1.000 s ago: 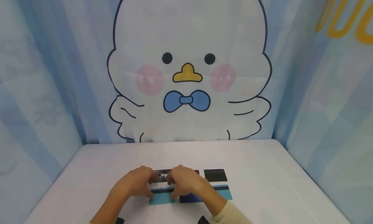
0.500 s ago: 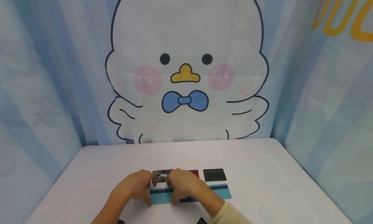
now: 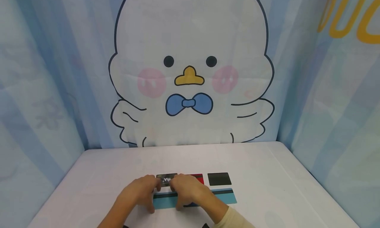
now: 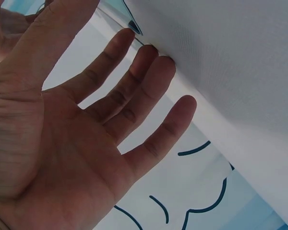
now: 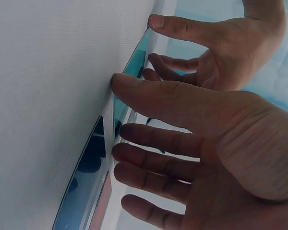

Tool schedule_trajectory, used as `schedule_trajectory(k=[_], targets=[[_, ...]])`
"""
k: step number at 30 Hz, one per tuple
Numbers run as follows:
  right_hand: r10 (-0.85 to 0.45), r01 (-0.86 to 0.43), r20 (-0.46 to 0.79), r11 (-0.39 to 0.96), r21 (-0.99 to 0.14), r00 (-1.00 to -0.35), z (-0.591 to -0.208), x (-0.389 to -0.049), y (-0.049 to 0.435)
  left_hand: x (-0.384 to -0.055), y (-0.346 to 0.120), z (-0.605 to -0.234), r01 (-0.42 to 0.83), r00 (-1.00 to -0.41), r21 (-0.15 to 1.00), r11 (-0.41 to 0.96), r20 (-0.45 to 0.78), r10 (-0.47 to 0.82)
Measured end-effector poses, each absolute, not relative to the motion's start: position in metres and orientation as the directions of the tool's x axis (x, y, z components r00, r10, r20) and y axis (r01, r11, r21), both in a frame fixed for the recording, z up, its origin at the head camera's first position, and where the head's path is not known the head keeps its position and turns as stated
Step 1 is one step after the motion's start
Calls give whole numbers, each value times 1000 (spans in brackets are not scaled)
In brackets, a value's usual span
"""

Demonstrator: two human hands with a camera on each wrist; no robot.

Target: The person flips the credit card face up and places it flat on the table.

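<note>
Head view: a teal card (image 3: 164,201) with a dark stripe along its far side lies flat on the white table (image 3: 267,175), between the left hand (image 3: 142,190) and the right hand (image 3: 187,189). Neither hand clasps it. On each, the thumb stands apart from the fingers, and the fingers reach forward, loosely spread. The left thumb comes down at the card's near left corner, the right thumb at its near right corner, so the card bridges the space from thumb to thumb. Whether the tips press on the card or only on the table beside it, I cannot tell.

Right wrist camera: both thumb tips sit at opposite ends of the card's near edge, with the other fingers beyond. To the right of the teal card, with a narrow gap, lies a dark blue card (image 5: 81,187), largely covered by the right hand from above. Left wrist camera: a card corner shows just beside the index fingertip.

Just beyond the teal card is a black Vip card (image 3: 166,179), partly hidden by fingers; a red card (image 3: 199,178) and a plain black card (image 3: 219,179) continue that row. A second teal card (image 3: 227,197) lies right of the blue one.
</note>
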State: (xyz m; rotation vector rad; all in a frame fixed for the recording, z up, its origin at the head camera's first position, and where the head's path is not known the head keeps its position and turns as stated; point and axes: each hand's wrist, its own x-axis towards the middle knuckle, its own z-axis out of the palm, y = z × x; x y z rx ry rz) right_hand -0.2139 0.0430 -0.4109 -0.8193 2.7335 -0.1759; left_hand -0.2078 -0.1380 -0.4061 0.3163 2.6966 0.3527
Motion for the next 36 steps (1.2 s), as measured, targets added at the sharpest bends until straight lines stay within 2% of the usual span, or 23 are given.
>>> schedule_trajectory(k=[14, 36], targets=[[-570, -539, -242, 822, -185, -785, -411, -216, 42, -207, -135, -406, 192, -887, 259, 946, -366, 280], [-601, -579, -226, 800, -159, -767, -411, -214, 45, -205, -137, -407, 193, -888, 297, 935, -352, 295]])
